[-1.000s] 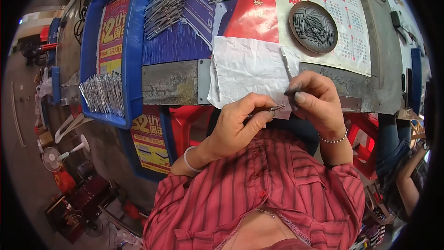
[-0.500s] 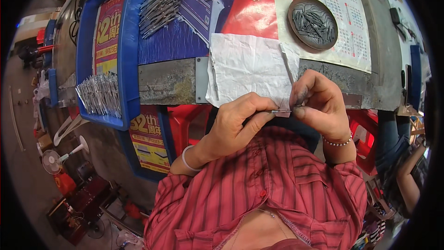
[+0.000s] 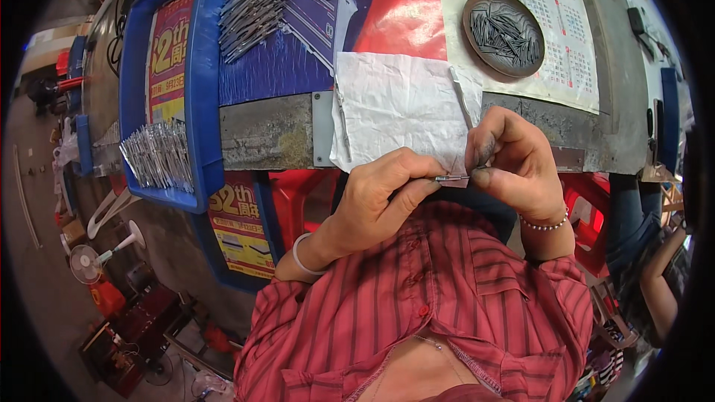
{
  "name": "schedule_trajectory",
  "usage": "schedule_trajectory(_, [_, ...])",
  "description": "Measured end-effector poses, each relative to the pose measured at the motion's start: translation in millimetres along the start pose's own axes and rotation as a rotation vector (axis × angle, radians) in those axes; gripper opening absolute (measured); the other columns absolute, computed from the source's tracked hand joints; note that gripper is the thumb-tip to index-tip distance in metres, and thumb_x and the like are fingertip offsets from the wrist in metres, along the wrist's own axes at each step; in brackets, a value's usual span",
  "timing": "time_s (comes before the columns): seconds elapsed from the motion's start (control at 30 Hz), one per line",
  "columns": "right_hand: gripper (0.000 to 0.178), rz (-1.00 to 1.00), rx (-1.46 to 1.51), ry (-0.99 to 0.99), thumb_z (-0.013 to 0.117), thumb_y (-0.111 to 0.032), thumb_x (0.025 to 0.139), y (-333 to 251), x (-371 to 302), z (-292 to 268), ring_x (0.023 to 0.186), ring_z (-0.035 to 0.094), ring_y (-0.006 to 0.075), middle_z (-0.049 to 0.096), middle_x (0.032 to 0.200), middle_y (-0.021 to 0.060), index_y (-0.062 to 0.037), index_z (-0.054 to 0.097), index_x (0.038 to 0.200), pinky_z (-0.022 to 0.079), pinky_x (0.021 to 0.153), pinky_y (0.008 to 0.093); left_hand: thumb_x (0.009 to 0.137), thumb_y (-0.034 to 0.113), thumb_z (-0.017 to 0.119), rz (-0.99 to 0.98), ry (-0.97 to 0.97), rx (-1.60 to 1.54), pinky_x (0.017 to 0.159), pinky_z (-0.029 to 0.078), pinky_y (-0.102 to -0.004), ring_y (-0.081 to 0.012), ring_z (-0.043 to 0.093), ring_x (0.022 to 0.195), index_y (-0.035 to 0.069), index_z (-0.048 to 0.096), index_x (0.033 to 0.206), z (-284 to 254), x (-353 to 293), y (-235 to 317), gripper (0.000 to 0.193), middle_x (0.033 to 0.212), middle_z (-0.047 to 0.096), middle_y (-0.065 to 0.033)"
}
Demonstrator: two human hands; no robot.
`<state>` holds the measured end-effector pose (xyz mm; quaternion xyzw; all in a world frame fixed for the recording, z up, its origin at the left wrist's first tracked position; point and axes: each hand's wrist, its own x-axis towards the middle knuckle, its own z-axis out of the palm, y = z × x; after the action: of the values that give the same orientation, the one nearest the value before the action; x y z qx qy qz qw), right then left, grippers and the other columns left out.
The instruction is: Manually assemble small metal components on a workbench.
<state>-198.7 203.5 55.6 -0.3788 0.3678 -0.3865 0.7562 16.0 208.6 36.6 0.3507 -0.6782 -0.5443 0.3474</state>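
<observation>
My left hand point(image 3: 380, 195) is closed in a pinch round a slim silvery metal rod point(image 3: 450, 178), which points toward my right hand. Thumb and forefinger of my right hand point(image 3: 521, 171) close at the rod's far end; whether they grip a separate small piece there is hidden by the darkened fingertips. Both hands are just off the table's front edge, over the lower end of a creased white cloth or paper point(image 3: 402, 108). Beyond the right hand, a round brown dish point(image 3: 527, 16) holds many thin dark metal pins point(image 3: 497, 36).
A long blue tray point(image 3: 205, 74) at the left holds a row of slim silvery metal pieces point(image 3: 158, 155). Similar pieces lie in piles point(image 3: 257, 11) at the back. A second blue tray point(image 3: 242, 279) sits lower. Red stools point(image 3: 298, 192) stand below the table; another person's arm point(image 3: 661, 294) shows at right.
Both hands hold almost the same pose at the rod. My right hand has shifted very slightly, and the whole view has moved a little.
</observation>
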Motion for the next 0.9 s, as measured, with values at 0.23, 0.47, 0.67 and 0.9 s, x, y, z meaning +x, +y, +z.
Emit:
schedule_trajectory(0.23, [0.016,0.069,-0.035,-0.05,0.056,0.005,0.075,-2.7,-1.3,0.3,0.068,0.041,0.0036,0.046,0.079,-0.0029,-0.0033,0.047,0.086,0.034,0.06,0.0186,0.077,-0.002,0.064,0.158,0.023,0.195,0.056,0.046,-0.0335,-0.0259,0.058,0.063,0.002,0.059,0.096,1.9,-3.0,-4.5,0.019,0.074,0.056,-0.0114])
schedule_trajectory(0.47, [0.015,-0.034,-0.534,-0.078,0.055,0.006,0.076,2.1,-11.3,6.4,0.063,0.041,0.0083,0.047,0.073,-0.0004,-0.0017,0.046,0.086,0.035,0.056,0.0246,0.072,0.005,0.065,0.36,0.039,0.543,0.051,0.043,-0.0325,-0.0229,0.054,0.06,0.003,0.059,0.096,3.8,-9.7,-11.3,0.024,0.075,0.055,-0.0086])
schedule_trajectory(0.67, [0.007,-0.054,-0.45,0.116,0.059,-0.004,0.087,12.4,-13.8,6.2,0.06,0.054,0.0062,0.056,0.07,0.0033,0.001,0.054,0.086,0.042,0.054,0.0215,0.071,-0.001,0.069,0.35,0.094,0.655,0.051,0.044,-0.0323,-0.0223,0.057,0.06,0.001,0.062,0.099,-0.1,-9.2,-2.3,0.029,0.076,0.059,-0.008])
schedule_trajectory(0.9, [0.011,-0.126,-0.569,0.121,0.061,-0.006,0.086,19.5,-14.4,6.1,0.058,0.055,0.0108,0.056,0.065,0.0059,0.0018,0.054,0.083,0.042,0.053,0.0243,0.07,-0.001,0.065,0.371,0.079,0.753,0.049,0.043,-0.0313,-0.0207,0.056,0.059,0.0,0.062,0.1,2.7,-10.0,4.5,0.03,0.077,0.059,-0.0079])
